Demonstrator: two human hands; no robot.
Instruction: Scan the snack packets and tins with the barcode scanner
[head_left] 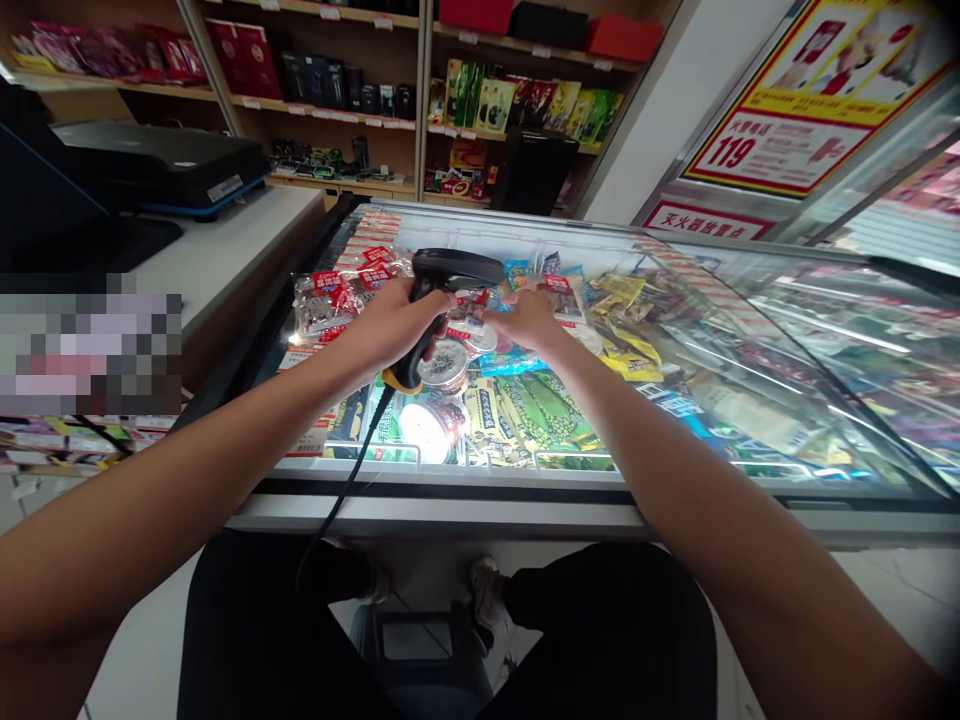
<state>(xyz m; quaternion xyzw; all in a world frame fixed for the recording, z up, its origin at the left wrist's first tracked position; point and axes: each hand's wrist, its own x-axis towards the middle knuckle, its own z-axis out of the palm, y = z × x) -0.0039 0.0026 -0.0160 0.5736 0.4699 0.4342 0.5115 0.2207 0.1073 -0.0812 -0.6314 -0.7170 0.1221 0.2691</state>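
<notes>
My left hand (pixel 407 318) is closed round the handle of a black and orange barcode scanner (pixel 457 267), whose head points right. A black cable (pixel 360 460) runs down from its grip. To the right, my right hand (pixel 531 318) has its fingers apart over small clear snack packets with red labels. One such packet (pixel 568 300) lies just right of its fingers, and another (pixel 471 303) sits between the two hands, partly hidden. Whether the fingertips press on a packet is hard to make out. More red-labelled packets (pixel 330 300) are spread left of the scanner.
Below the hands is a glass-topped freezer (pixel 450 508) with tubs (pixel 433 425), green packets (pixel 544 405) and yellow packets (pixel 630 350) inside. On the left a counter (pixel 247 240) carries a scale (pixel 165 165). Stocked shelves (pixel 337 110) stand behind. My legs are against the freezer's front.
</notes>
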